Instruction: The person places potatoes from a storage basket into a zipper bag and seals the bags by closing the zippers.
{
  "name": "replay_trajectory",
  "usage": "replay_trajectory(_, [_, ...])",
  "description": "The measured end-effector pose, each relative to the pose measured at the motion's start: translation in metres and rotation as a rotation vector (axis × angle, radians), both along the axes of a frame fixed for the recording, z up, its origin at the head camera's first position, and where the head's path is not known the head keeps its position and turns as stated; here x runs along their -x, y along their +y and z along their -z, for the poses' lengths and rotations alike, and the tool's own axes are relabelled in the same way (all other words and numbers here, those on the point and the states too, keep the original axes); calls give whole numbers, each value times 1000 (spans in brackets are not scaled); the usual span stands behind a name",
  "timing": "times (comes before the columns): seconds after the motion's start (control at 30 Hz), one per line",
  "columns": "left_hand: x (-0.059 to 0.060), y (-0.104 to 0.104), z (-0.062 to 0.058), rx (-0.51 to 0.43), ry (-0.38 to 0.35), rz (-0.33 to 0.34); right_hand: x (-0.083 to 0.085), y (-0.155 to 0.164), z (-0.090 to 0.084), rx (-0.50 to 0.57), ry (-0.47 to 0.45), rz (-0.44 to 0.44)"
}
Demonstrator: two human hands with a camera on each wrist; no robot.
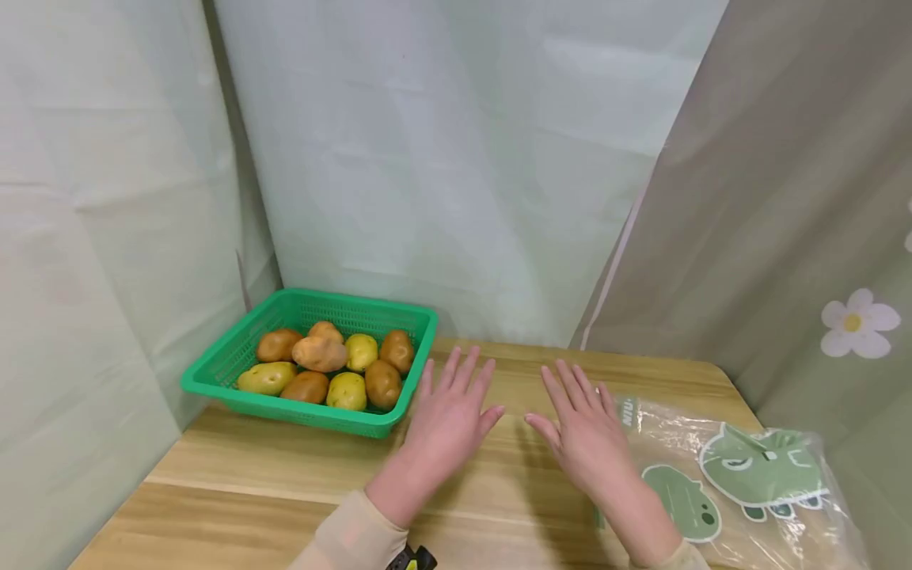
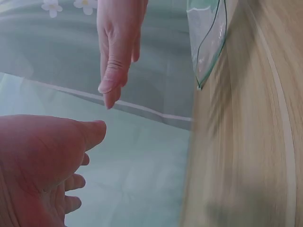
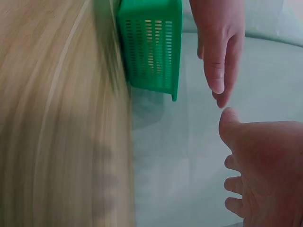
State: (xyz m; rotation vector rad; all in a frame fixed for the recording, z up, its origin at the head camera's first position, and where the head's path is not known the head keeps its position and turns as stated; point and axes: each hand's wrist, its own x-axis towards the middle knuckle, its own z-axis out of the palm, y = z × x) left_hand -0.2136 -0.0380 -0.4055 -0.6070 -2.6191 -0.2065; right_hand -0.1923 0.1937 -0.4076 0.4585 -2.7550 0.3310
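Both hands raised over wood counter (image 1: 235, 463), palms down, fingers straight and slightly spread, empty. Left hand (image 1: 447, 418) just right of green plastic basket (image 1: 302, 411), right hand (image 1: 586, 427) apart from it, beside clear bag (image 1: 748, 507) with green cartoon prints, lying flat on counter's right side. Basket at back left of counter, slotted walls, 9 potatoes (image 1: 347, 391) visible inside: 3 yellow, 6 brown or tan. Pale drape (image 1: 463, 174) behind, grey-brown drape (image 1: 755, 198) with white flowers at right. Beige sleeves (image 1: 356, 534) on both arms.
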Motion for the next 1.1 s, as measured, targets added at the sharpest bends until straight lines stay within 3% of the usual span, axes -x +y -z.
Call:
replay_trajectory(0.27, [1, 6, 2, -36, -72, 1, -3, 13, 6, 8, -8, 33])
replay_trajectory(0.43, [-1, 10, 0, -61, -85, 19, -5, 22, 10, 5, -33, 42])
replay_trajectory(0.63, [-1, 12, 5, -48, -66, 33, -10, 30, 15, -7, -80, 38])
replay_trajectory(0.87, [1, 20, 9, -57, -131, 43, -14, 40, 23, -32, -97, 80])
replay_trajectory(1.1, [3, 30, 12, -71, -148, 73, -17, 52, 31, -38, -128, 95])
